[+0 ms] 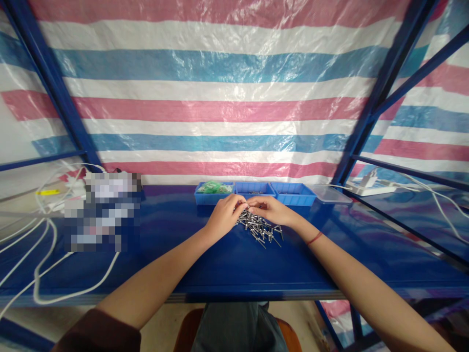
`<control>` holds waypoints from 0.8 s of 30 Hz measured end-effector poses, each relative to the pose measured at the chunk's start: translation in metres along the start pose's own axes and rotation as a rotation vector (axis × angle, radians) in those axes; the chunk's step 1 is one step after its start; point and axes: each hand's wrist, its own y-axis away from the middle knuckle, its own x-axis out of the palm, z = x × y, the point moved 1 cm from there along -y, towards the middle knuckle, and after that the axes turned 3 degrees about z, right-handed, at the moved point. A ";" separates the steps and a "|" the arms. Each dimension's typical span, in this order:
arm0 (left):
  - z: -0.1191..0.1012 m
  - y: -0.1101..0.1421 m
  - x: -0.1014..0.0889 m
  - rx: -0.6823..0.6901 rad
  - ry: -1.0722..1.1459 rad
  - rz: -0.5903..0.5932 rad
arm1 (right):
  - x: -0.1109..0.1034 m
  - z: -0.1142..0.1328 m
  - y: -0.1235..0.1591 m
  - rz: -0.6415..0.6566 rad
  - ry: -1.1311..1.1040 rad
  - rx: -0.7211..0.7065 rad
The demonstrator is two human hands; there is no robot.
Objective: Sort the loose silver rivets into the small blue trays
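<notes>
Ideally, left hand [227, 211] and right hand [270, 209], both narrowed, contents indiscernible, should pinch lightly at twelve o'clock of the metal pins [259, 226].

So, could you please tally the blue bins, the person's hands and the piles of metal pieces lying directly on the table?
Blue bins: 3
Left hand and right hand: 2
Pile of metal pieces: 1 (pieces overlap too much to count)
Total: 6

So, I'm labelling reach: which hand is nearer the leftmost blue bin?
Left: the left hand is in front of the leftmost blue bin; the right hand is farther right.
</notes>
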 end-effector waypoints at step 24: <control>-0.001 0.004 0.001 0.028 -0.105 0.273 | -0.066 -0.030 0.017 -0.791 0.625 0.122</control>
